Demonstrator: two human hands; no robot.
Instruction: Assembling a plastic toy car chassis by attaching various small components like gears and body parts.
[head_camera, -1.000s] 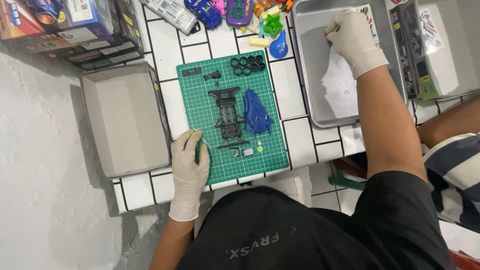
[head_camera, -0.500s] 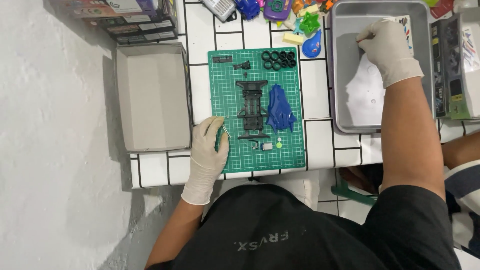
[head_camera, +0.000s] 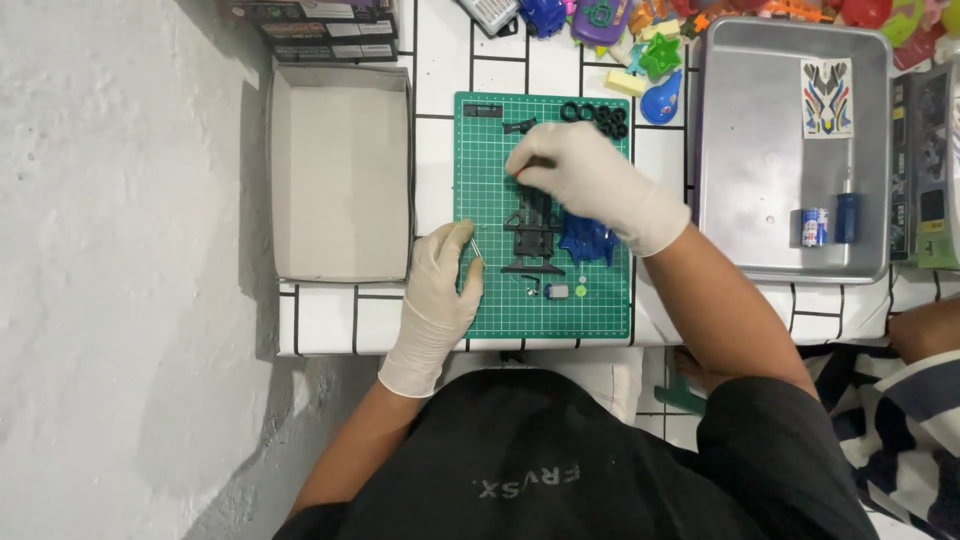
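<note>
A green cutting mat (head_camera: 500, 310) lies on the white tiled table. On it are a black toy-car chassis (head_camera: 533, 240), a blue car body (head_camera: 592, 243), several black tyres (head_camera: 596, 114) and a few tiny parts (head_camera: 557, 291). My gloved right hand (head_camera: 585, 175) hovers over the chassis's far end with its fingertips curled together; I cannot see whether they hold anything. My gloved left hand (head_camera: 440, 295) rests flat on the mat's left edge, with a thin silvery pin (head_camera: 476, 246) by its fingertips.
An open grey cardboard box (head_camera: 340, 170) stands left of the mat. Right of it, a metal tray (head_camera: 760, 160) holds a sticker sheet (head_camera: 828, 97) and two small blue cylinders (head_camera: 830, 222). Colourful toy parts (head_camera: 655, 60) line the far edge. Another person's striped sleeve (head_camera: 900, 400) is at the right.
My right hand has left the metal tray and moved left onto the mat, over the chassis. The left hand has stayed on the mat's left edge. The view has shifted.
</note>
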